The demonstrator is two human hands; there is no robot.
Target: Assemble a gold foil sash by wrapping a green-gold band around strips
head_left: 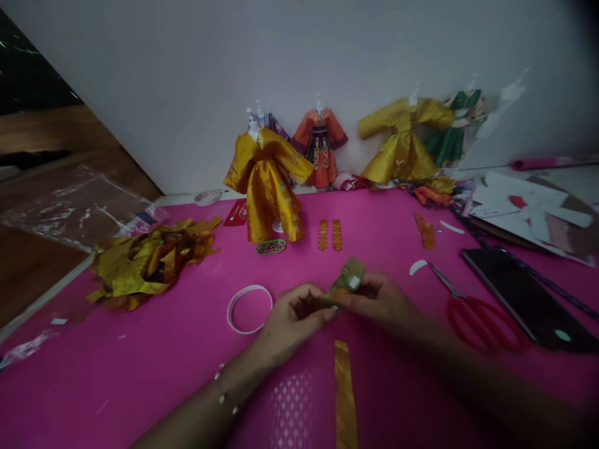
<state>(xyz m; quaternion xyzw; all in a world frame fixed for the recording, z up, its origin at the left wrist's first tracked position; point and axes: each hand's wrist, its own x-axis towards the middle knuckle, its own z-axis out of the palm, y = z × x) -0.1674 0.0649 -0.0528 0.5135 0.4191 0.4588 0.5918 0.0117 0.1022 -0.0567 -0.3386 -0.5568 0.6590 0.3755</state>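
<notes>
A small piece of gold fabric (354, 269) with a pale patch on it is pinched between both hands above the pink mat. My left hand (299, 315) grips its lower left end with thumb and fingers. On its right side, my right hand (379, 299) has closed thumb and fingers round the edge. A long gold fabric strip (345, 393) lies just below the hands. Left of my left hand is a roll of white tape (229, 310). Two short orange strips with dark decorated edges (322, 235) lie flat beyond the hands.
Red-handled scissors (472, 312) and a dark phone (524, 296) lie at the right. A heap of gold fabric scraps (150, 262) sits left. Small dressed doll forms, one in a gold robe (269, 181), lean along the wall. Paper cut-outs (519, 202) are stacked far right.
</notes>
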